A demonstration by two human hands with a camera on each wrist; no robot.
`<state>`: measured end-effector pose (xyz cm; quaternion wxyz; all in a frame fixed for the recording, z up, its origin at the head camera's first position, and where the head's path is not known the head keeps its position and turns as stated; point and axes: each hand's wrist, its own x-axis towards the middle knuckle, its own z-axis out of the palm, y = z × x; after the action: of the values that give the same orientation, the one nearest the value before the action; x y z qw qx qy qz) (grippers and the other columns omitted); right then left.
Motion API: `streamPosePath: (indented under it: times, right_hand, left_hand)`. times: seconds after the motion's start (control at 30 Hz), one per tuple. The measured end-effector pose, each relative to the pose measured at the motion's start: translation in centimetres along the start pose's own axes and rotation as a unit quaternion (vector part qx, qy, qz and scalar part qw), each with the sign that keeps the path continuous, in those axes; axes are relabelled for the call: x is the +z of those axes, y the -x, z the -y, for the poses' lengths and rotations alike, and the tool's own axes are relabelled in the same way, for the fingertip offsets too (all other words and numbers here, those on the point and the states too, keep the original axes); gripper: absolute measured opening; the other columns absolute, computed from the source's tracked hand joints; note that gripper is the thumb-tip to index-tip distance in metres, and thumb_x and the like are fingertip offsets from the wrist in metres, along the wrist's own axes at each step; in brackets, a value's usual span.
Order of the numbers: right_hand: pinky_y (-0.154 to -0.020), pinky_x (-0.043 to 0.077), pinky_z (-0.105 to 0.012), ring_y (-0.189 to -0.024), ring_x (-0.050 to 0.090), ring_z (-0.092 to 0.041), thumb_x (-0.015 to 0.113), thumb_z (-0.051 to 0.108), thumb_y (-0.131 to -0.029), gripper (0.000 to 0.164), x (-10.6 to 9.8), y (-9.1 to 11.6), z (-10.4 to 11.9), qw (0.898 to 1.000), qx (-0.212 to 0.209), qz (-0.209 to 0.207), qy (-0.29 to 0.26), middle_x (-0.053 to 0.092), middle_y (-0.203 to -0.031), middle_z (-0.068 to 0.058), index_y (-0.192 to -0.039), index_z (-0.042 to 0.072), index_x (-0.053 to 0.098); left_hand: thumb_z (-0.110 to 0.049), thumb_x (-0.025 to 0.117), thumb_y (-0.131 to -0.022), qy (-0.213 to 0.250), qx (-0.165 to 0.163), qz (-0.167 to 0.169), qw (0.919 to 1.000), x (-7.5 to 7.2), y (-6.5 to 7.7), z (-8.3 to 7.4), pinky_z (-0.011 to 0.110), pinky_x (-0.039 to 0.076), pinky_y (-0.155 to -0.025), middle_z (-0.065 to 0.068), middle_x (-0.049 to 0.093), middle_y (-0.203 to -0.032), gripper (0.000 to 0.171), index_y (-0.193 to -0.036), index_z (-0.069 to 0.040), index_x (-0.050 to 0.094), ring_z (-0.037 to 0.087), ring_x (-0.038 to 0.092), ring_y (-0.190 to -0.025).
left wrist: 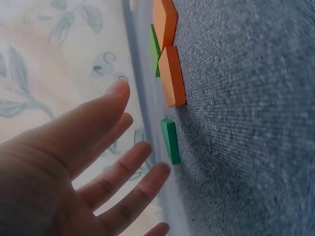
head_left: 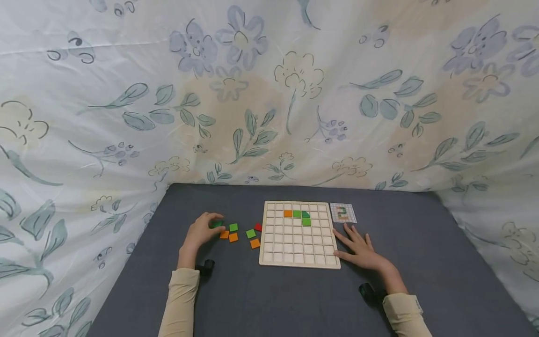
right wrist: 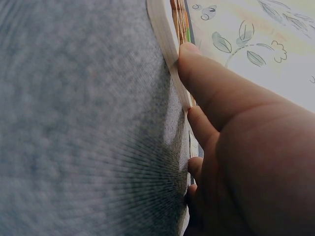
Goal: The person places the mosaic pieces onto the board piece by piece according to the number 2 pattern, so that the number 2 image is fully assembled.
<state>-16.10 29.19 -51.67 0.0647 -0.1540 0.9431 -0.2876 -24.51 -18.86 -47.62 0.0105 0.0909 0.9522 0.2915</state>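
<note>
My left hand (head_left: 203, 230) hovers beside a dark green tile (left wrist: 171, 141) on the cloth, its fingers loosely spread and apart from the tile in the left wrist view. Next to that tile lie orange tiles (head_left: 233, 238) and a light green tile (head_left: 233, 227). To the right is a wooden grid board (head_left: 294, 258). Near its top are an orange tile (head_left: 288, 214), light green tiles (head_left: 306, 222) and a dark green piece with a curved edge (head_left: 305, 214). My right hand (head_left: 363, 249) rests at the board's right edge, thumb and a finger touching the rim.
A small printed card (head_left: 343, 213) with a coloured grid pattern lies right of the board's top corner. By the board's left edge are a red tile (head_left: 258, 227), another green tile (head_left: 251, 233) and an orange tile (head_left: 255, 243). Flowered fabric (head_left: 252, 93) hangs behind the dark tabletop.
</note>
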Motion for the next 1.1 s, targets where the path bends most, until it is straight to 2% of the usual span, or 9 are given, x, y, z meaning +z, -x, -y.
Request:
streamPosePath:
  times: [0.27,0.53,0.83,1.1]
  right_hand:
    - [-0.101,-0.009,-0.07,-0.138,0.0,-0.048,0.058,0.043,-0.088,0.07,0.0,0.1,-0.1,1.0,0.002,0.004,0.002,0.009,-0.152,-0.024,-0.146,0.014,0.03]
    - [-0.101,-0.01,-0.07,-0.137,-0.001,-0.049,0.058,0.042,-0.088,0.07,0.0,0.1,0.1,1.0,0.005,0.002,-0.002,0.009,-0.152,-0.025,-0.146,0.013,0.031]
    - [-0.101,-0.011,-0.069,-0.138,-0.001,-0.048,0.058,0.043,-0.088,0.071,-0.1,0.0,0.1,1.0,0.008,0.006,-0.001,0.008,-0.152,-0.025,-0.146,0.013,0.031]
    - [-0.101,-0.01,-0.069,-0.138,-0.001,-0.048,0.058,0.043,-0.088,0.07,0.0,0.0,0.1,1.0,0.007,0.005,0.001,0.008,-0.152,-0.025,-0.146,0.013,0.03]
  left_hand:
    - [-0.028,0.07,-0.083,0.004,-0.024,0.021,0.9995,-0.3,0.2,-0.1,0.048,0.048,-0.077,0.015,0.056,-0.113,0.043,-0.12,-0.009,0.061,0.03,0.055,-0.095]
    - [-0.025,0.07,-0.083,0.009,-0.017,0.035,0.9992,-0.4,0.3,-0.3,0.045,0.048,-0.075,0.016,0.056,-0.112,0.044,-0.122,-0.008,0.06,0.028,0.055,-0.092]
    - [-0.023,0.07,-0.083,0.025,-0.011,0.021,0.9994,0.5,-0.4,0.4,0.045,0.048,-0.076,0.015,0.055,-0.111,0.04,-0.119,-0.008,0.062,0.028,0.055,-0.092]
    - [-0.015,0.069,-0.083,0.041,-0.004,-0.003,0.9992,0.5,-1.0,0.8,0.046,0.048,-0.078,0.019,0.053,-0.109,0.035,-0.115,-0.002,0.063,0.032,0.054,-0.093]
